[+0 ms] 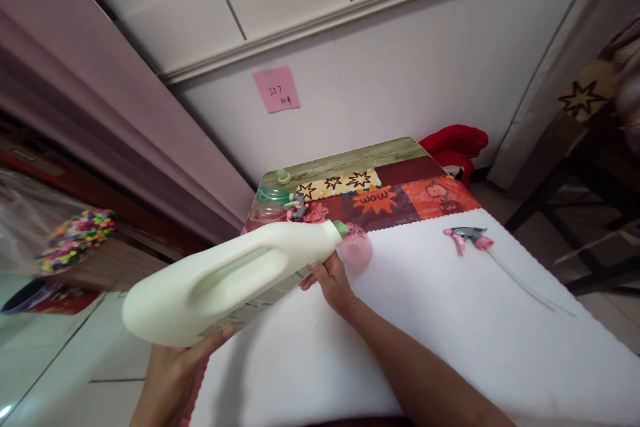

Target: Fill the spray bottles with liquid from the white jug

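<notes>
1. The pale green jug (pixel 227 297) was held tilted over the left edge of the white-covered table (pixel 500 340), its green spout (pixel 341 229) at the pink bottle (pixel 357 250); whether they touched could not be told
2. The left hand (pixel 173 370) gripped the jug's base end, thumb along the side, other fingers mostly hidden
3. The right hand (pixel 333 283) had its fingers bent beneath the neck, beside the pink bottle; whether they gripped could not be told
4. A grey-and-pink spray head (pixel 467 233) lay to the right, its tube attached
</notes>
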{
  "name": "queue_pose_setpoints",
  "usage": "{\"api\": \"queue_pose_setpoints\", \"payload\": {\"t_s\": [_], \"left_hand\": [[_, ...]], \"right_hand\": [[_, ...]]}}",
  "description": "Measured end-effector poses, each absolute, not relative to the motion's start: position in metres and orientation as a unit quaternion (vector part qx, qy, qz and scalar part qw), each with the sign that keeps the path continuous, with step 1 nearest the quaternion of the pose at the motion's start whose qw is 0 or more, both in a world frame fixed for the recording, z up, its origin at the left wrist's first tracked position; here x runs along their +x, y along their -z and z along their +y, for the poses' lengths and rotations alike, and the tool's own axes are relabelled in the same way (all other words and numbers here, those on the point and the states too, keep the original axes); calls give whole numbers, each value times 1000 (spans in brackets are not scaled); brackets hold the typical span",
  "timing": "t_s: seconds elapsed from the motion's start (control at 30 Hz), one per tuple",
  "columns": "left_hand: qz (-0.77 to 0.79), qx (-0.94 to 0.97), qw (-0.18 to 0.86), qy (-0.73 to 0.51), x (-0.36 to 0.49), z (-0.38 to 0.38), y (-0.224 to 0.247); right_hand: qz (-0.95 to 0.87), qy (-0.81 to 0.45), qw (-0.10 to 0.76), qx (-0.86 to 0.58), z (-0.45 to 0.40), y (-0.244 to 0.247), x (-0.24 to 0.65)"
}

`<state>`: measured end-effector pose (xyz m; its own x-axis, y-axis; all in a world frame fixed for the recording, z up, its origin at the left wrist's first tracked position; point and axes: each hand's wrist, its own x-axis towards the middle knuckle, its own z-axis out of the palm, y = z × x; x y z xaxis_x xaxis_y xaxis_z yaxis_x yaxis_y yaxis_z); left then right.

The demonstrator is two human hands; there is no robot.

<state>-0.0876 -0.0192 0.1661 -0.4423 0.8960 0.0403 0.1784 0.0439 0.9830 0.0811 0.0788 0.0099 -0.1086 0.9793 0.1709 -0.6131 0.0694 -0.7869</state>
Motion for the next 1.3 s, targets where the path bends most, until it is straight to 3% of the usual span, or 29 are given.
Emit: {"api": "queue_pose_setpoints", "payload": {"t_s": [1.3], "left_hand": [[651, 420, 325, -542, -83, -20, -169]], "right_hand": [[-382, -643, 621, -234, 78, -13, 83]]}}
